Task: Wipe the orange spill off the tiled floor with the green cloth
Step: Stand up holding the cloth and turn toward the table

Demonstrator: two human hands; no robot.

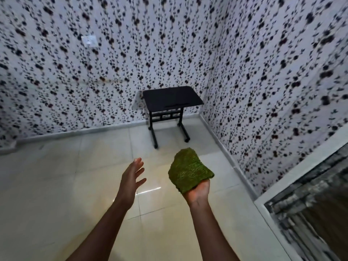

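My right hand [197,191] is in the lower middle of the frame, palm up, and it holds the green cloth [189,171]. The cloth is thick and fuzzy, folded into a rough lump with uneven corners; my fingers are hidden under it, so I cannot see exactly how they curl. My left hand [131,178] is just left of it, apart from the cloth, with fingers spread and straight, holding nothing. Under both hands is the floor [56,185], made of large, glossy, cream tiles with thin seams and a bright reflection. In the middle of the frame, in the corner, stands a small black surface [172,97] with a flat rectangular top and thin metal legs on wheels. The walls [75,72] have white paper with dark flower print. I see no orange spill on the tiles.
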